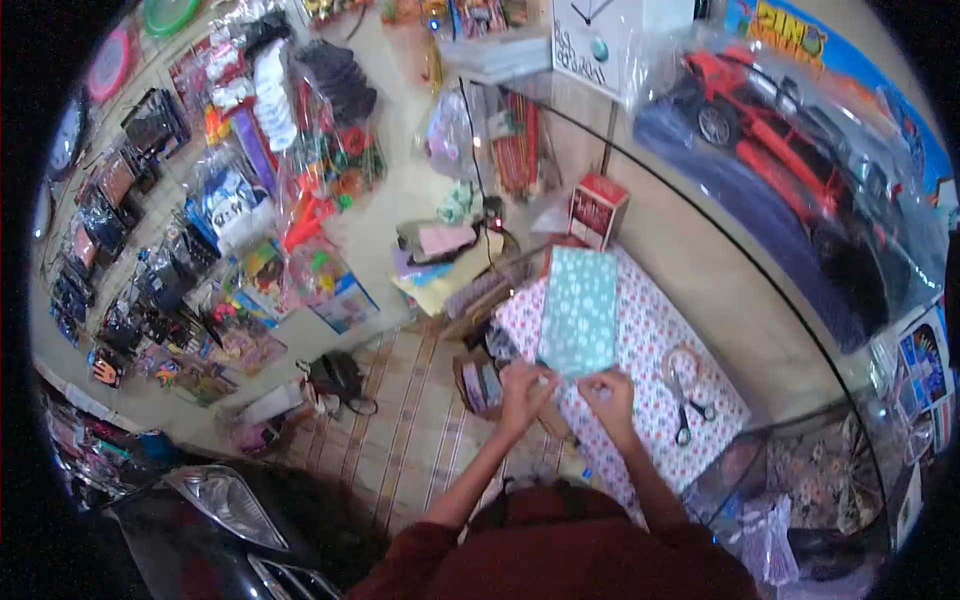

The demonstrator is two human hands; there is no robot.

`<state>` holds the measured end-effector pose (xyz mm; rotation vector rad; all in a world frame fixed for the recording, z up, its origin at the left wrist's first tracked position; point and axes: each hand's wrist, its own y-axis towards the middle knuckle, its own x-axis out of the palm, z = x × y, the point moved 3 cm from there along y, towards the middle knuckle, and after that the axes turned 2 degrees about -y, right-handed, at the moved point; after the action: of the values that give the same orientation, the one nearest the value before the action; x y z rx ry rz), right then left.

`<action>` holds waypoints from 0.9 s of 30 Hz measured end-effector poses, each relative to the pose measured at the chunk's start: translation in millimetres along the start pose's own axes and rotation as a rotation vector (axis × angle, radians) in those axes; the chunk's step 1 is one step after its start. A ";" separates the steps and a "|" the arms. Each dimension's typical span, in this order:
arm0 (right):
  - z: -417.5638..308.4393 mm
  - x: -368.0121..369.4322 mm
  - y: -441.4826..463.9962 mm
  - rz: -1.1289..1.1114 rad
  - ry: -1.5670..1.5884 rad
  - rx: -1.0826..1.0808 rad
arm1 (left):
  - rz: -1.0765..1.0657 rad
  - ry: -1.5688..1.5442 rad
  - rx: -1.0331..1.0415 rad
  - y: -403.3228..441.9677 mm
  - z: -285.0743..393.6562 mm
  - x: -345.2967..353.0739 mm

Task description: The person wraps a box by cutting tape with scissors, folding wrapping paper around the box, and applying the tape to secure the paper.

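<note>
Fingers (546,378) of left hand (524,394) and right hand (612,397) were narrowly pinched beside the dotted teal packet (580,308); what they held was unclear.

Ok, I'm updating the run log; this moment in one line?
left hand: by teal package's near edge | right hand: same edge | grip: unclear | scissors: on patterned sheet

Moderate light glints off plastic wrapping (780,150) in a soft, fisheye-bent, dark-cornered view.
</note>
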<state>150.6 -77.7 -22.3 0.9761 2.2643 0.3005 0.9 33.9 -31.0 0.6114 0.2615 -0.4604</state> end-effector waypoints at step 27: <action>-3.0 1.9 6.8 0.050 -0.115 -0.054 | 0.022 -0.108 -0.005 6.5 -1.6 14.0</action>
<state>151.5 -71.4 -17.9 0.9979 2.1197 0.3168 16.1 34.9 -34.2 0.5823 0.1530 -0.4698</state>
